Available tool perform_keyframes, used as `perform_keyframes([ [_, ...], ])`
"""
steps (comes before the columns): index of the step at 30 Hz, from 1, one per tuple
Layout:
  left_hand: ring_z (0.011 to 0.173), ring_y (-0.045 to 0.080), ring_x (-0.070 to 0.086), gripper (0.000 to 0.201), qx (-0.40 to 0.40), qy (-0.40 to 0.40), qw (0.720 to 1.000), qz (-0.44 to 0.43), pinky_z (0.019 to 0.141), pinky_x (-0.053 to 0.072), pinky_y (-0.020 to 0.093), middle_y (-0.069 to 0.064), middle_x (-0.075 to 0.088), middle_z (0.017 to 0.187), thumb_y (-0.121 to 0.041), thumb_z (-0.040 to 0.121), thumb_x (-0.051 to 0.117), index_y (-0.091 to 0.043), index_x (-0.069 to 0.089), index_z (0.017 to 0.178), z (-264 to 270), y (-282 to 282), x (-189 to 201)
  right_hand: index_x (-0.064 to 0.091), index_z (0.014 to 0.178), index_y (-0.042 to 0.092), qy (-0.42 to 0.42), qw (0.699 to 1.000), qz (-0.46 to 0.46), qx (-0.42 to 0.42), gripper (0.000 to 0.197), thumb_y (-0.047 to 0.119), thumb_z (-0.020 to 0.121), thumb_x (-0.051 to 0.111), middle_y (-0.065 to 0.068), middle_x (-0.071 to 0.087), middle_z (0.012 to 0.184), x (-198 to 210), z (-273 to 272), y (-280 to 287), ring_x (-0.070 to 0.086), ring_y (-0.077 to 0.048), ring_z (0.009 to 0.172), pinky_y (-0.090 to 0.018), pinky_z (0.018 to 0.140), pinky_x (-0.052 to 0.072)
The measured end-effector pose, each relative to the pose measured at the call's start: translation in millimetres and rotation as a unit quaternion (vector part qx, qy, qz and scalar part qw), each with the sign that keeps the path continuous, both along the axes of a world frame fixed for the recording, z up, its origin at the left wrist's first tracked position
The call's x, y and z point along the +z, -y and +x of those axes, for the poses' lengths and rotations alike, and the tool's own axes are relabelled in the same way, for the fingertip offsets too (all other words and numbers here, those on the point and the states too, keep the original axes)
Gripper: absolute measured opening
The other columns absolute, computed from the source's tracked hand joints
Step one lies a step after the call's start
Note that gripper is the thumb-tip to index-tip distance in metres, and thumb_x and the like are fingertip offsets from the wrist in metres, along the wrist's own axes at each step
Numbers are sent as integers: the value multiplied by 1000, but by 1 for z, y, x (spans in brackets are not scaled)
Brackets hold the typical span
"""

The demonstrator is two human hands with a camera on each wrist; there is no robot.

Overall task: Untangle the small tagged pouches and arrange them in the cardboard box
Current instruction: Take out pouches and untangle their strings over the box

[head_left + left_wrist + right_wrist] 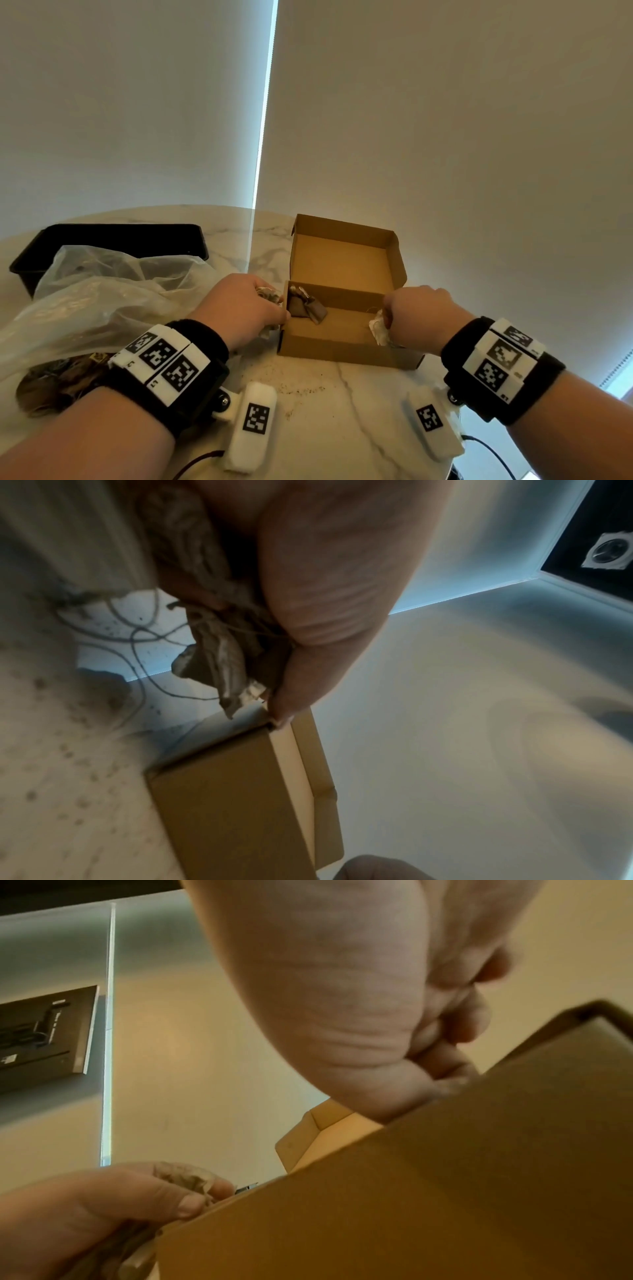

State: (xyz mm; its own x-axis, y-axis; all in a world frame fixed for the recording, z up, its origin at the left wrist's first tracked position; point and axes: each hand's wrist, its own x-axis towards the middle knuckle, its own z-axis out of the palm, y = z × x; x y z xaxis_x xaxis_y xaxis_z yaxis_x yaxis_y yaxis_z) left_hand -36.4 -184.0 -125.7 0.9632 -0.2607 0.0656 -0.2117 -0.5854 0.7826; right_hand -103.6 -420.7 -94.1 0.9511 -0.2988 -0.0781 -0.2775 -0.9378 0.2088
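Left hand (pixel 248 305): grip clamped on a crumpled bunch of pouches (pixel 219 653), strings trailing, at the left end of the cardboard box (pixel 346 346). Right hand (pixel 416 315): fingers curled, pinching one pale pouch (pixel 378 330) over the box's right end. Two darker pouches (pixel 308 305) lie inside, far-left corner. Box sits open on the marble worktop (pixel 342 411); plastic bag (pixel 102 294) and black tray (pixel 113 240) to the left.

Right hand (pixel 416 317) fingers hidden; box (pixel 445 1191) blurred, possibly cropped.
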Motion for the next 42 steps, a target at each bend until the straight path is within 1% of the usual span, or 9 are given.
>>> perform_keyframes([
  [9, 84, 14, 63, 23, -1, -8, 1000, 2, 67, 47, 22, 0, 68, 89, -31, 80, 79, -20, 69, 98, -3, 0, 2, 70, 103, 21, 1, 998, -5, -59, 17, 29, 90, 62, 0, 67, 91, -5, 7, 14, 64, -19, 87, -34, 88, 57],
  [15, 84, 16, 65, 24, -7, -9, 1000, 8, 78, 54, 27, 0, 69, 88, -33, 80, 79, -19, 70, 97, -2, 0, 3, 70, 96, 25, 61, 992, 104, -30, 9, 28, 93, 61, 3, 66, 99, 13, -2, 6, 63, -13, 88, -28, 82, 57],
  [19, 84, 15, 65, 24, -9, -16, 1000, 11, 78, 54, 26, -1, 69, 87, -33, 78, 80, -21, 70, 96, -4, 0, 4, 62, 98, 29, 162, 951, 263, 25, 9, 33, 91, 67, 6, 62, 88, 35, -12, -24, 59, -7, 76, -22, 67, 48],
  [25, 77, 15, 68, 18, -18, -26, 999, -10, 73, 57, 26, 1, 72, 81, -35, 79, 79, -20, 73, 88, -1, -2, 3, 66, 101, 34, 260, 820, 508, 41, 12, 40, 91, 67, 10, 68, 99, 27, 12, -76, 61, -8, 95, -22, 72, 46],
  [28, 69, 17, 68, 30, 13, -56, 986, -155, 69, 57, 30, 8, 74, 77, -46, 84, 72, -16, 76, 86, 4, -6, 4, 68, 103, 28, 296, 690, 660, -22, 13, 34, 91, 67, 6, 65, 98, 17, 37, -89, 58, -15, 95, -31, 78, 49],
  [32, 69, 25, 67, 57, 16, -285, 830, -479, 69, 54, 32, 14, 72, 87, -59, 86, 60, -6, 79, 96, 3, -13, 16, 65, 95, 16, 285, 470, 828, -110, 11, 25, 89, 69, 0, 58, 80, 1, 54, -96, 53, -17, 74, -29, 59, 45],
  [34, 61, 25, 67, 66, 0, -318, 780, -539, 56, 55, 28, 17, 71, 84, -63, 86, 55, -2, 79, 95, 1, -16, 18, 61, 85, 16, 254, 427, 863, -90, 12, 24, 91, 66, 0, 55, 68, -10, 53, -99, 50, -16, 64, -30, 57, 43],
  [37, 51, 23, 66, 73, -11, -317, 762, -565, 39, 48, 23, 18, 71, 82, -66, 87, 50, 1, 78, 98, 1, -14, 17, 59, 82, 16, 243, 452, 857, -41, 14, 23, 93, 61, 1, 53, 66, -23, 49, -96, 47, -15, 60, -30, 59, 42],
  [42, 47, 21, 62, 69, 35, -274, 748, -603, 37, 43, 18, 17, 69, 82, -60, 91, 47, 1, 77, 97, 4, -12, 17, 72, 85, 22, 263, 569, 778, 46, 18, 16, 95, 58, -2, 61, 73, -24, 39, -95, 52, -19, 67, -32, 62, 46],
])
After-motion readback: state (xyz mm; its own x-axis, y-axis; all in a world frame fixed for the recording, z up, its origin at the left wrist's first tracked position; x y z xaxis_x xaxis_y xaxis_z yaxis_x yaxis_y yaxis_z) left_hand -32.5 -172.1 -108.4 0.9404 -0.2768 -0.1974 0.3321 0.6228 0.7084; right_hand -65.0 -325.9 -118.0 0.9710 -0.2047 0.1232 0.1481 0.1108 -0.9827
